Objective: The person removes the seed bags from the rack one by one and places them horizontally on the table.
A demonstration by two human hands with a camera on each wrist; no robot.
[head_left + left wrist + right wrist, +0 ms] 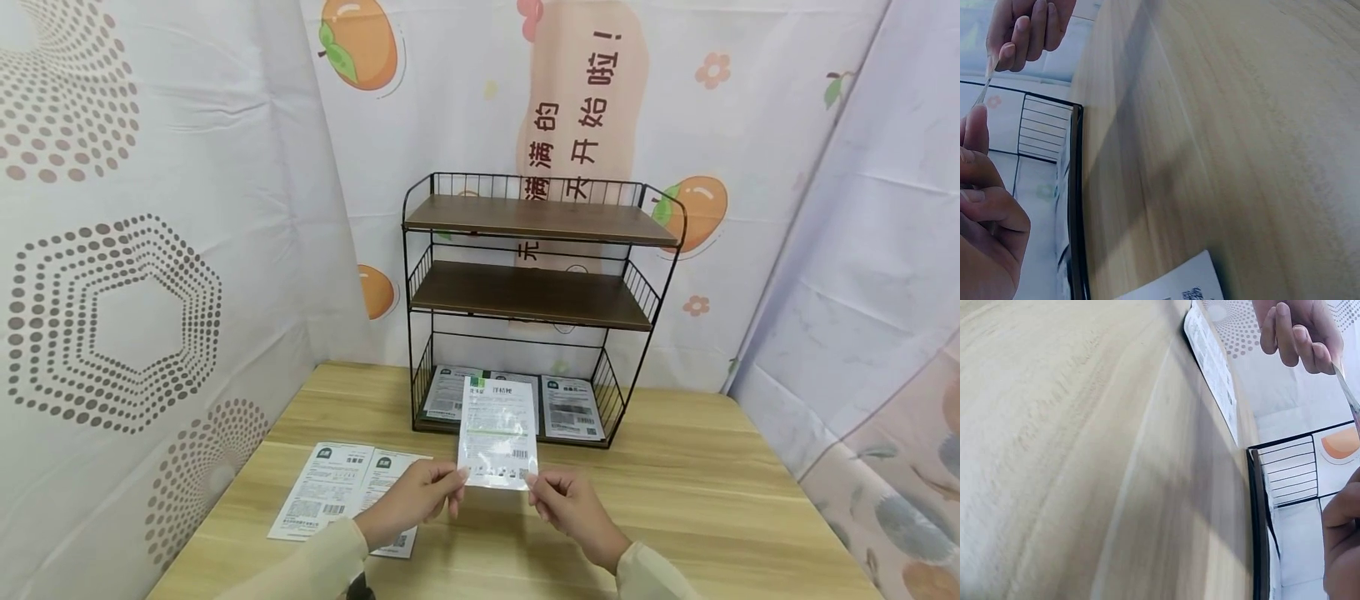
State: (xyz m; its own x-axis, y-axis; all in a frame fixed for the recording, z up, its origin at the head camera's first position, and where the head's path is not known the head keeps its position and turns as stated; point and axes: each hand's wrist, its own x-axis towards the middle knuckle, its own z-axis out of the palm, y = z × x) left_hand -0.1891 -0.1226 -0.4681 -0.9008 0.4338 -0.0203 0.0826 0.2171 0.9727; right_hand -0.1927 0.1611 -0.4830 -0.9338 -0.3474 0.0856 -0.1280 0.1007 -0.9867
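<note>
A white printed packet (498, 433) with a green mark at its top is held up by its two lower corners in front of the rack. My left hand (423, 496) pinches the lower left corner between thumb and fingers; my right hand (573, 512) pinches the lower right one. In the left wrist view the left hand (988, 231) is at the left edge and the right hand (1029, 31) is above it. The right wrist view shows the packet (1349, 394) edge-on, between the left hand (1300, 331) and the right hand (1342, 537).
A black wire rack with brown shelves (532, 293) stands at the back of the wooden table (690, 492). On its bottom level lie printed packets, one at the left (455, 393) and one at the right (572, 408). Two more packets (322, 492) lie on the table at the left.
</note>
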